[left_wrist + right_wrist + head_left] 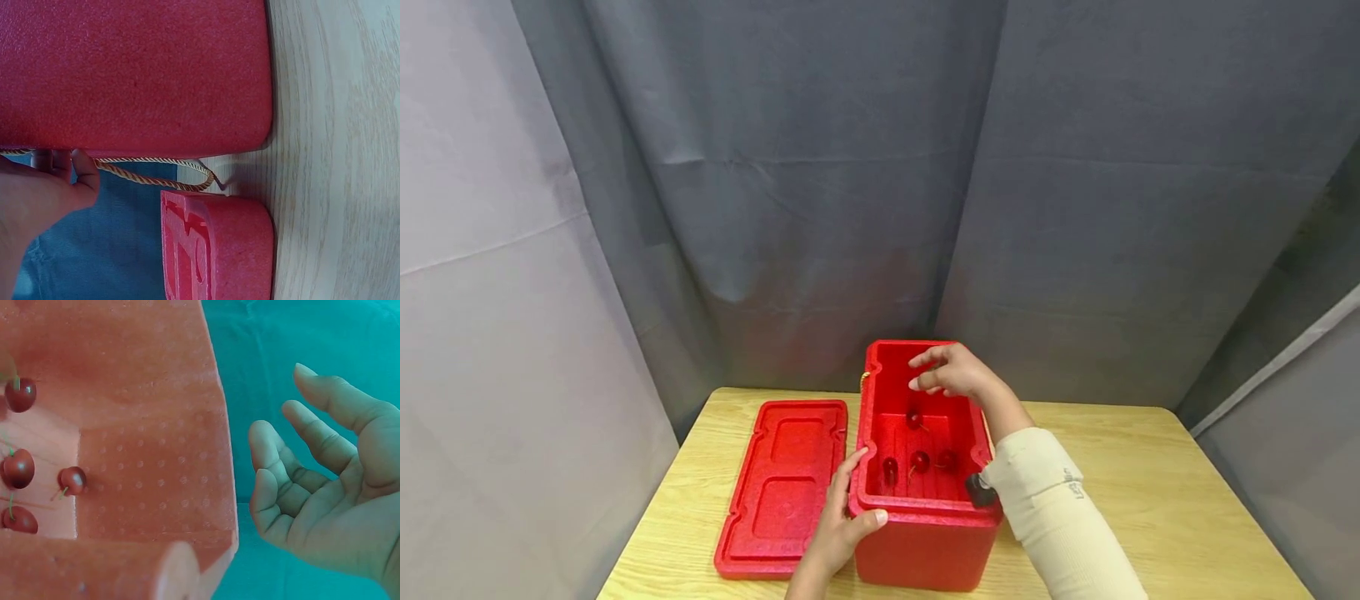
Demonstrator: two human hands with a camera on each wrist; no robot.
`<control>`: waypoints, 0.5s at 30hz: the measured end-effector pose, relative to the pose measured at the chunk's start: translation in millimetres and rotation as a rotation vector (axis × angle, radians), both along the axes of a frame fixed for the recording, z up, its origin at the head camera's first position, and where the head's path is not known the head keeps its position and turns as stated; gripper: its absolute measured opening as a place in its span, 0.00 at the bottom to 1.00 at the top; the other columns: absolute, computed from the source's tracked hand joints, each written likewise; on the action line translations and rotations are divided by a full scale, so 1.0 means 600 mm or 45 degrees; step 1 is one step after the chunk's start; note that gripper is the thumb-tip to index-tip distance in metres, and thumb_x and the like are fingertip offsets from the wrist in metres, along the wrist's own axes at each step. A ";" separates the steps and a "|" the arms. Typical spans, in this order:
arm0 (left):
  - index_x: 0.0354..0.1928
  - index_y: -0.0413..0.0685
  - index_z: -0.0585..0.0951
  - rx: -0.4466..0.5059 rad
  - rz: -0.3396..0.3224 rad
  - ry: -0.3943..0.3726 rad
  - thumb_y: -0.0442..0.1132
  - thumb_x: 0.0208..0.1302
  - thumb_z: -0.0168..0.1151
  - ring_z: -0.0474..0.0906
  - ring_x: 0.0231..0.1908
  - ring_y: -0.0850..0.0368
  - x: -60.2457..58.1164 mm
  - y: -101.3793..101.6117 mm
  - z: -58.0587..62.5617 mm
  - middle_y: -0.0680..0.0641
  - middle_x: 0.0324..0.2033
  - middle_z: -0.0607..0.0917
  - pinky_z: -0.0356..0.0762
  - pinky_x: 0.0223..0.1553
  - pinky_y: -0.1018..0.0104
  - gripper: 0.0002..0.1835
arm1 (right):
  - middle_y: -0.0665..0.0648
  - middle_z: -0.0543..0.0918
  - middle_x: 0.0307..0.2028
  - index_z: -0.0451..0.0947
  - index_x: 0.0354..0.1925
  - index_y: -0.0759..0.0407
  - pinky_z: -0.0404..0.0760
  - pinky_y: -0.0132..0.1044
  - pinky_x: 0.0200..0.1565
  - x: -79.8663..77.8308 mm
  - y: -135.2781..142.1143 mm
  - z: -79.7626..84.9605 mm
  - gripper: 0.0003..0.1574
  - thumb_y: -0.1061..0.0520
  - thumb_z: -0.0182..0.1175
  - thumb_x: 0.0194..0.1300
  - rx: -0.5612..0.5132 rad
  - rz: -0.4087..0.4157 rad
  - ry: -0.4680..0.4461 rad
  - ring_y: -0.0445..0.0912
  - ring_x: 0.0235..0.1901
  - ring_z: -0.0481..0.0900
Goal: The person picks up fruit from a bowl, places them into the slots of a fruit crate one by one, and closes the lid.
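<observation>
A deep red foam box (pixel 925 546) stands upright with its top off. Several dark red cherries with thin stems lie on its floor, among them one cherry (pixel 19 467) in the middle and another (pixel 73 480) near the end wall. My left hand (pixel 838 529) holds the box at its front left corner, thumb at the front rim and fingers along the left side. Over the far part of the box is my right hand (pixel 951 372), palm turned inward, fingers loosely bent and nothing between them. The right wrist view has this hand (pixel 331 469) outside the rim.
A red lid (pixel 786 492) lies flat on the wooden table (pixel 1112 500), left of the box. A twisted gold rope (pixel 156 180) hangs in a loop at the box's left side. Grey curtains (pixel 820 208) close off the back and sides.
</observation>
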State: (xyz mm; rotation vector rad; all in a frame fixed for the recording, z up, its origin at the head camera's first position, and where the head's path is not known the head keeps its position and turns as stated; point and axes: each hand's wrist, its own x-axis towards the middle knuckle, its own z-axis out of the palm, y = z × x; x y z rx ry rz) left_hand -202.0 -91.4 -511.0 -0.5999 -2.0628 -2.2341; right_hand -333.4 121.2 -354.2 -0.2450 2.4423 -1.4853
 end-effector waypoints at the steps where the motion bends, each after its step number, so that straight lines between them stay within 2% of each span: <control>1: 0.68 0.56 0.59 0.000 0.004 -0.001 0.37 0.48 0.64 0.61 0.57 0.45 0.000 0.000 0.001 0.41 0.61 0.60 0.67 0.52 0.58 0.42 | 0.57 0.81 0.35 0.78 0.48 0.63 0.75 0.39 0.34 0.001 0.000 0.002 0.22 0.59 0.66 0.54 0.002 0.003 0.006 0.50 0.33 0.80; 5: 0.67 0.59 0.60 -0.077 0.059 0.015 0.40 0.48 0.65 0.56 0.58 0.46 -0.001 0.001 0.000 0.46 0.62 0.61 0.62 0.53 0.53 0.42 | 0.58 0.81 0.36 0.77 0.49 0.63 0.75 0.40 0.35 0.007 0.001 0.010 0.22 0.59 0.66 0.55 0.010 0.012 0.018 0.50 0.34 0.80; 7: 0.67 0.59 0.60 -0.091 0.060 0.024 0.40 0.47 0.65 0.55 0.59 0.46 -0.002 0.002 0.000 0.47 0.62 0.61 0.61 0.54 0.51 0.42 | 0.58 0.81 0.35 0.77 0.49 0.63 0.76 0.40 0.35 0.014 0.005 0.013 0.22 0.58 0.66 0.55 0.034 0.014 0.040 0.51 0.34 0.80; 12: 0.67 0.59 0.60 -0.085 0.060 0.030 0.39 0.47 0.65 0.55 0.58 0.46 -0.003 0.004 0.000 0.47 0.62 0.61 0.61 0.54 0.50 0.42 | 0.58 0.79 0.32 0.77 0.49 0.62 0.76 0.40 0.33 0.046 0.020 0.030 0.23 0.55 0.66 0.55 0.109 0.053 0.151 0.52 0.32 0.78; 15: 0.67 0.60 0.60 -0.088 0.076 0.018 0.40 0.47 0.66 0.53 0.59 0.46 -0.002 0.005 0.001 0.48 0.62 0.61 0.59 0.53 0.49 0.42 | 0.58 0.79 0.32 0.77 0.49 0.62 0.76 0.41 0.33 0.069 0.032 0.039 0.24 0.54 0.66 0.55 0.106 0.078 0.192 0.51 0.31 0.77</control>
